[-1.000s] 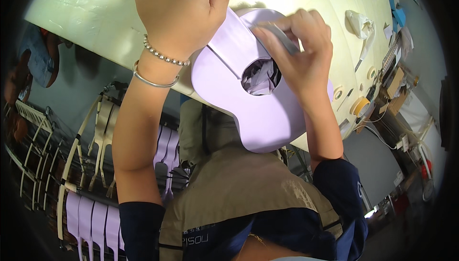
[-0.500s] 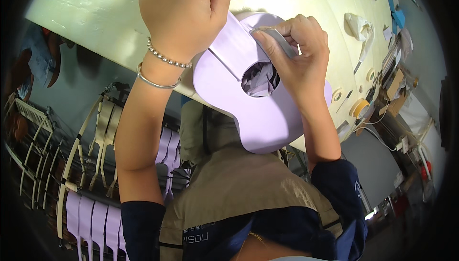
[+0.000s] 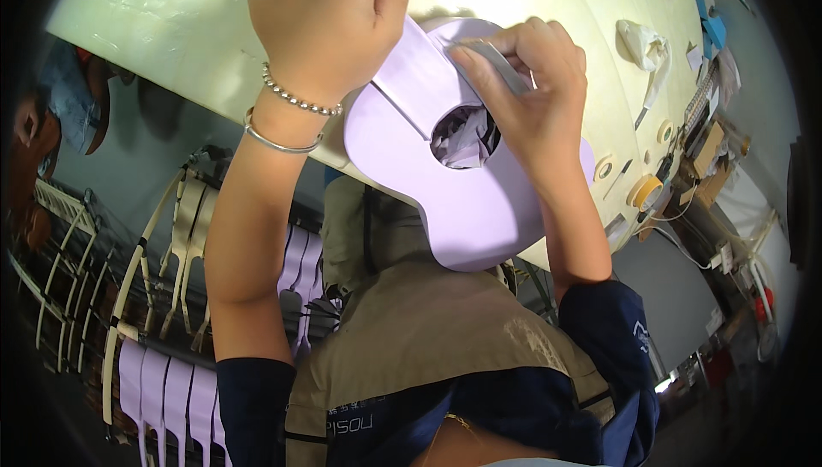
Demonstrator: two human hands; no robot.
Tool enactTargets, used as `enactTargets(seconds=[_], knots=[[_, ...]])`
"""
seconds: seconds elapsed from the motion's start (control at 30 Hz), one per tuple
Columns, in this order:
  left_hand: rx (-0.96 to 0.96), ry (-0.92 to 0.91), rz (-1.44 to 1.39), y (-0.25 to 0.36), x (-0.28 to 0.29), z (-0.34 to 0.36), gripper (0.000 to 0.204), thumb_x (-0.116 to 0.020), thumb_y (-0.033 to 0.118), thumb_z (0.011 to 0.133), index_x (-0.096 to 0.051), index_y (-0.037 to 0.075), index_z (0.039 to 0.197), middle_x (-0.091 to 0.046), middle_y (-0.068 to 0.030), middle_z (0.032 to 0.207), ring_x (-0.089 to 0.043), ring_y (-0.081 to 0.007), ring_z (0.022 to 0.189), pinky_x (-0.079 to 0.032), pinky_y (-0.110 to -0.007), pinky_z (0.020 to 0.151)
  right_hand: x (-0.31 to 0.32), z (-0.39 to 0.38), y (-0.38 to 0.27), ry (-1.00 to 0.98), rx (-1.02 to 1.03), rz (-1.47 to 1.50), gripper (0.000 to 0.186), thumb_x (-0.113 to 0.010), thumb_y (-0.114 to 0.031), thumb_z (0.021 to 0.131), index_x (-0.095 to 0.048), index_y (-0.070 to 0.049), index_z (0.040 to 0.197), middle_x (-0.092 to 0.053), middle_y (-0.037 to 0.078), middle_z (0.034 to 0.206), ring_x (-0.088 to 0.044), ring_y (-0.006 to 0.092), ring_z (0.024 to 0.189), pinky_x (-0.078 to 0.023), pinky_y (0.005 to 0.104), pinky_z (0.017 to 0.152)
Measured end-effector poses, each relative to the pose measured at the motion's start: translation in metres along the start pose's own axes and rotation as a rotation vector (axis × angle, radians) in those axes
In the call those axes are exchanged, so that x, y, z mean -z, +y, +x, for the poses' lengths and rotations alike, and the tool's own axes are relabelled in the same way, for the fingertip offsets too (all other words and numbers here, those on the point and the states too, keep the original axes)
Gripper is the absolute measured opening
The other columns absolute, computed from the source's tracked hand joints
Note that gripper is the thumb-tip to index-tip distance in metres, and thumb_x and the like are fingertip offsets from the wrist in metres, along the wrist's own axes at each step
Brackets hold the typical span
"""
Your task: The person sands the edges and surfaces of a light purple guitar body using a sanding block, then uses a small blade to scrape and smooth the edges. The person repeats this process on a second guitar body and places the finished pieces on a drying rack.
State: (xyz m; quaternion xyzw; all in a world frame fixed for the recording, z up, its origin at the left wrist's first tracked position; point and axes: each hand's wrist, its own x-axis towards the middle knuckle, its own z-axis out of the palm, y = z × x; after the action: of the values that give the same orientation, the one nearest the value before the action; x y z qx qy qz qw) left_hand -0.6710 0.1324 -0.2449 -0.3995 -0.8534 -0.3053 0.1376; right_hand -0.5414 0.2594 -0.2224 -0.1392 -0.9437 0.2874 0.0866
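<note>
A pale lilac ukulele (image 3: 488, 210) lies face up at the table's near edge, with crumpled paper (image 3: 467, 138) inside its round sound hole. My left hand (image 3: 321, 17), wearing a beaded bracelet and a bangle, closes around the neck, which it mostly covers; its fingertips run past the top of the picture. In my right hand (image 3: 539, 82), between thumb and fingers, is a grey sanding pad (image 3: 495, 60). The pad rests against the top of the body beside the fingerboard, above the sound hole. My right fingers partly hide it.
Tape rolls (image 3: 644, 194), a white cloth (image 3: 642, 47) and small tools lie on the right of the pale table (image 3: 154, 30). Below left, lilac ukulele necks (image 3: 175, 390) hang on a rack. A person's legs (image 3: 73, 107) show at far left.
My right hand and the sanding pad have shifted slightly up and left along the ukulele's top. The ukulele and my left hand have moved up a little too.
</note>
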Motion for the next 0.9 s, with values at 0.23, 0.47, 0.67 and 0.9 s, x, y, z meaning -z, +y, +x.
enactTargets(seconds=[0.23,0.47,0.67,0.9], knots=[[0.009,-0.032,0.036,-0.003,0.001,-0.002,0.015,-0.057,0.014,0.078,-0.065,0.009,0.089,-0.059,-0.0011,0.073,-0.054,-0.0216,0.08,-0.03,-0.043,0.095,-0.002,0.004,-0.002,0.004,0.022,-0.028,0.022,-0.075,-0.026,0.068,-0.058,-0.012,0.069,-0.05,-0.001,0.063,-0.046,0.0201,0.065,-0.028,0.0336,0.064],[-0.024,0.009,0.01,-0.002,0.0,0.001,0.015,-0.056,0.014,0.078,-0.065,0.008,0.089,-0.059,-0.0019,0.073,-0.053,-0.0223,0.079,-0.031,-0.044,0.094,-0.006,0.014,-0.004,0.035,0.072,-0.057,0.022,-0.075,-0.026,0.066,-0.058,-0.012,0.068,-0.05,-0.001,0.063,-0.046,0.0195,0.064,-0.028,0.0335,0.065],[0.011,0.016,-0.078,0.003,-0.003,0.0,0.016,-0.056,0.013,0.077,-0.065,0.008,0.089,-0.059,-0.0021,0.073,-0.054,-0.0222,0.079,-0.031,-0.044,0.094,-0.009,0.023,-0.001,0.036,0.099,-0.031,0.022,-0.076,-0.025,0.066,-0.059,-0.012,0.068,-0.049,-0.001,0.063,-0.046,0.0193,0.064,-0.028,0.0334,0.065],[0.002,0.015,-0.046,-0.001,-0.004,0.001,0.016,-0.056,0.012,0.076,-0.065,0.007,0.089,-0.06,-0.0027,0.073,-0.054,-0.0219,0.079,-0.032,-0.044,0.093,-0.012,0.022,0.002,0.029,0.105,-0.009,0.022,-0.074,-0.027,0.068,-0.059,-0.011,0.07,-0.05,0.0,0.063,-0.046,0.0203,0.064,-0.029,0.0333,0.065]])
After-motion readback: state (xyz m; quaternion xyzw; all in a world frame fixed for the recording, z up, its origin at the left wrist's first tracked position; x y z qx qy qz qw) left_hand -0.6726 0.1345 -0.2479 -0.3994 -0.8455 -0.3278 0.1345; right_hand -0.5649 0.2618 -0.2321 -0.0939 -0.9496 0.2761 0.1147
